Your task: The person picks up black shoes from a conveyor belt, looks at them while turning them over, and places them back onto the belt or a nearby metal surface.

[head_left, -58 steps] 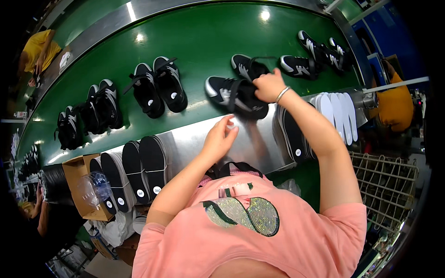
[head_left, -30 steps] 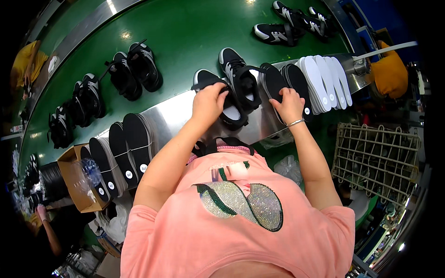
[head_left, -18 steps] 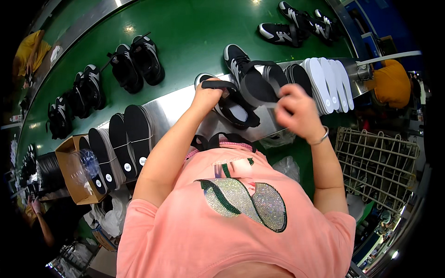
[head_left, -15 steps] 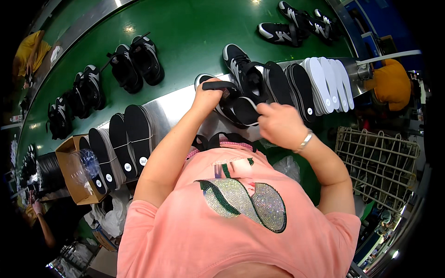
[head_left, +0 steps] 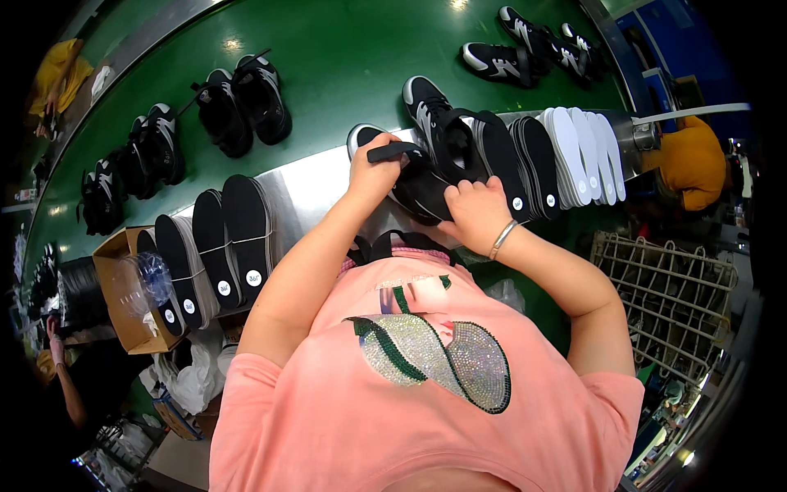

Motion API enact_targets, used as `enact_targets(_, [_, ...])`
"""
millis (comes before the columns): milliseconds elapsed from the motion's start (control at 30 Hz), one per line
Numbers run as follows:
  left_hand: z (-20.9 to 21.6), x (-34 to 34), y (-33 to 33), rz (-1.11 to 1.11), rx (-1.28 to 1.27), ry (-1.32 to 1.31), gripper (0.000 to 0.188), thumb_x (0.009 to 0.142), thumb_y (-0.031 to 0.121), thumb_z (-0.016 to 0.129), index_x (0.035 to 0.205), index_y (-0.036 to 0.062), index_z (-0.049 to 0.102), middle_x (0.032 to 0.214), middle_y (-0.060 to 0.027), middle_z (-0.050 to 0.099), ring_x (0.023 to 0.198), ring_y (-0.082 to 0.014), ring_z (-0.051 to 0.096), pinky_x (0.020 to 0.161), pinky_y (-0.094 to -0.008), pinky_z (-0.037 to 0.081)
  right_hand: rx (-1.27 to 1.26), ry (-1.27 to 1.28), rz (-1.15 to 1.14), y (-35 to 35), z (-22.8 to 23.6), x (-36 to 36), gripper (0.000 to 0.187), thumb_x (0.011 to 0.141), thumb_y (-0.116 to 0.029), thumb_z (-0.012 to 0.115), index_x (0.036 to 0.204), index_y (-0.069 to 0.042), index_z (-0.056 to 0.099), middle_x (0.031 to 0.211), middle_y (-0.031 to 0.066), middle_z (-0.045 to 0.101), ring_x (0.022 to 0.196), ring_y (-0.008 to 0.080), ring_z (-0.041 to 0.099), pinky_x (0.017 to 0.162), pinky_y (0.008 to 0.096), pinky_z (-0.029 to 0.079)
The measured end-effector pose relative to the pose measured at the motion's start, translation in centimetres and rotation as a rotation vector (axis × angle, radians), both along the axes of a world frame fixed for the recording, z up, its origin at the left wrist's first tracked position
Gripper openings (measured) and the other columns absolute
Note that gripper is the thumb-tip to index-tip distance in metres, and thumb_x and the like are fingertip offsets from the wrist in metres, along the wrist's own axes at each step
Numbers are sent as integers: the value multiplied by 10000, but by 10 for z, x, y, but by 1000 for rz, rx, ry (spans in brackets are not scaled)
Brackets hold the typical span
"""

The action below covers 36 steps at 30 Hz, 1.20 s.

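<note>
Right in front of me a black and silver sports shoe (head_left: pixel 420 195) lies at the edge of the metal ledge, toe pointing away and to the left. My left hand (head_left: pixel 375 172) is closed around the black strap at the shoe's upper. At the heel end, my right hand (head_left: pixel 478 215) has its fingers curled over the collar. The insole inside is mostly hidden by the shoe and my fingers. A matching shoe (head_left: pixel 434 123) stands just beyond, its opening toward me. Stacks of black insoles (head_left: pixel 533 168) begin beside my right hand.
White insoles (head_left: pixel 570 156) stand at the right end of the ledge. On the left are tied black insole stacks (head_left: pixel 246 213) and a cardboard box (head_left: pixel 123 303) holding clear plastic. More shoes (head_left: pixel 220 115) sit on the green belt (head_left: pixel 352 57). A wire basket (head_left: pixel 672 303) is at my right; other people work nearby.
My right hand has moved left and closed over the shoe's heel. The insole's pale edge, earlier sticking out at the heel, no longer shows. My left hand keeps hold of the strap.
</note>
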<state>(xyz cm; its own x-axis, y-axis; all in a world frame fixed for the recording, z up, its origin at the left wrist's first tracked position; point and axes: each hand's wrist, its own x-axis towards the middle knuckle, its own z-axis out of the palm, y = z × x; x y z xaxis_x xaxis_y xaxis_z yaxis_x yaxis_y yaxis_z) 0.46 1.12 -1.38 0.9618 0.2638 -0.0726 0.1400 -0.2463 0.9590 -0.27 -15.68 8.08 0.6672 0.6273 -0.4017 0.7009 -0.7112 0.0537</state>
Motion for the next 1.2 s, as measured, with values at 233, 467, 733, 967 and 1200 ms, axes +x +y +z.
enact_targets(233, [6, -1, 0, -22, -36, 19, 132, 692, 102, 589, 814, 55, 571, 654, -115, 580, 556, -218, 557, 534, -315, 433, 175, -83, 235, 13, -19, 2, 144, 618, -165, 588, 719, -66, 564, 741, 79, 550, 741, 227, 536, 618, 327, 421])
enact_targets(467, [1, -3, 1, 5, -43, 27, 188, 656, 91, 635, 827, 49, 571, 676, -121, 588, 626, -245, 574, 580, -307, 438, 137, 70, 164, 31, -68, 21, 106, 630, -114, 570, 715, -57, 596, 738, 115, 585, 712, 233, 587, 613, 319, 477])
enact_targets(733, [2, -1, 0, 9, -20, -27, 150, 706, 131, 611, 821, 40, 578, 708, -140, 594, 667, -269, 580, 617, -316, 441, -261, 525, 209, 60, -71, 52, 191, 637, -108, 573, 794, -27, 644, 840, 153, 615, 822, 265, 590, 725, 333, 455])
enact_targets(967, [-6, -3, 2, -9, 87, -87, 184, 783, 198, 540, 833, 25, 576, 720, -175, 589, 688, -326, 572, 612, -355, 438, -226, 270, 75, 63, -59, 38, 211, 639, -113, 608, 843, -70, 641, 839, 115, 627, 811, 237, 605, 673, 314, 486])
enact_targets(1200, [-1, -5, 6, -57, 104, -33, 190, 820, 181, 511, 857, 1, 560, 726, -137, 586, 664, -231, 565, 620, -290, 436, -318, 355, 256, 54, -37, 39, 164, 671, -117, 554, 804, -54, 626, 778, 121, 625, 762, 247, 612, 677, 349, 473])
